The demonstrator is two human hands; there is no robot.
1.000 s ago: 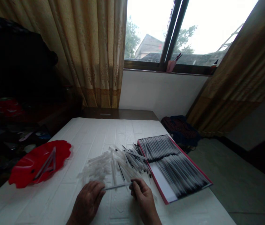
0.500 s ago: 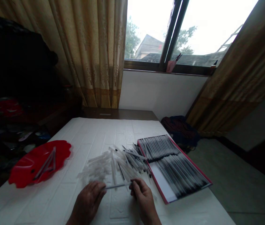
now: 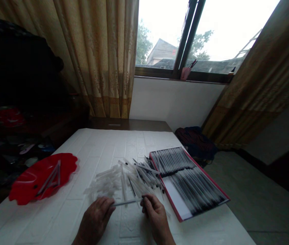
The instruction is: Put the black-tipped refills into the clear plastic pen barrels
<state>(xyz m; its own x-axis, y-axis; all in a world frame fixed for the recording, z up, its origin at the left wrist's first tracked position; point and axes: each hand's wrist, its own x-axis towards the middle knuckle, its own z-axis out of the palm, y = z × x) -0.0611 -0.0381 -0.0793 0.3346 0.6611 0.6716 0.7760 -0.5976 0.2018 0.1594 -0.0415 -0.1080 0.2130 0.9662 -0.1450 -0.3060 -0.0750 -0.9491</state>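
Observation:
My left hand (image 3: 95, 219) and my right hand (image 3: 156, 216) pinch the two ends of one thin clear pen (image 3: 127, 203), held level just above the white table (image 3: 103, 146). Right behind my hands lies a loose heap of clear pen tubes and pens (image 3: 124, 178). To the right of the heap, a red-edged flat box (image 3: 187, 180) holds rows of black-tipped pens. At the left a red wavy plate (image 3: 41, 177) carries a few pens.
The table's right edge drops to a grey floor (image 3: 249, 190). A dark bundle (image 3: 196, 141) lies on the floor past the box. Curtains (image 3: 95, 58) hang at the window behind, and dark clutter (image 3: 11, 102) fills the left side.
Both hands keep hold of the pen in the same place. The view has shifted very slightly.

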